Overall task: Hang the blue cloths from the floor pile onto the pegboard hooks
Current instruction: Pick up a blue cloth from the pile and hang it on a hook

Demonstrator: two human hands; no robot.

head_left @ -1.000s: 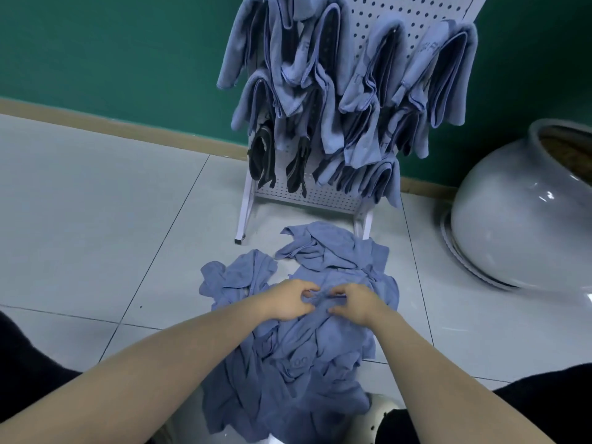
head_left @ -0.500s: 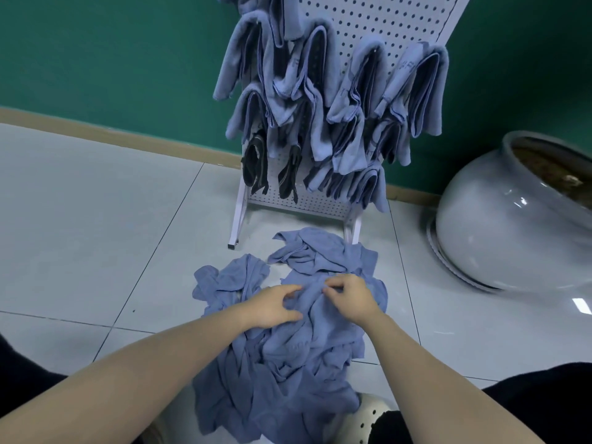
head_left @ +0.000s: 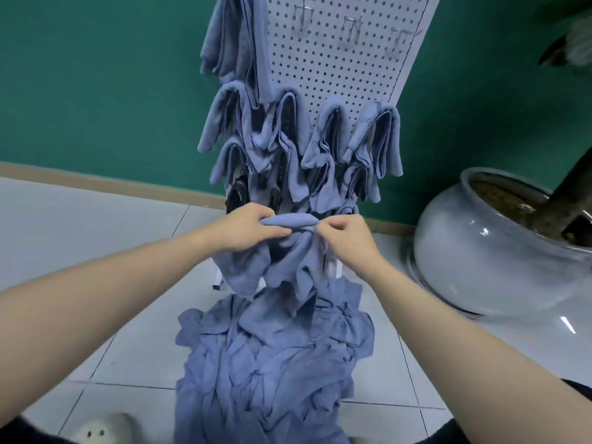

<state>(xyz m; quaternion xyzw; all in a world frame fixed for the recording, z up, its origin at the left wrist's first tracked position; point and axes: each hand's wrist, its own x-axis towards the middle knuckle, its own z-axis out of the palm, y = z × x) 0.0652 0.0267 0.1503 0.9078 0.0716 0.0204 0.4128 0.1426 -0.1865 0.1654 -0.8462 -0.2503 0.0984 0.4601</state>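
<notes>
While three hooks point(head_left: 352, 28) stand bare, left hand point(head_left: 248, 227) and right hand point(head_left: 346, 233) grip one cloth point(head_left: 288, 251).

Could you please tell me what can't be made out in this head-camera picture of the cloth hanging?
- Lower hooks of the white perforated metal pegboard: hidden by the hung blue cloths.
- Pegboard top: cut off by the upper edge.
- Lifted blue cloth: its folded grip edge lies inside the left hand and right hand.
- Blue cloth pile on the floor: count unclear; bottom edge crops it.
- Plant above the grey ceramic pot: blurred.
</notes>
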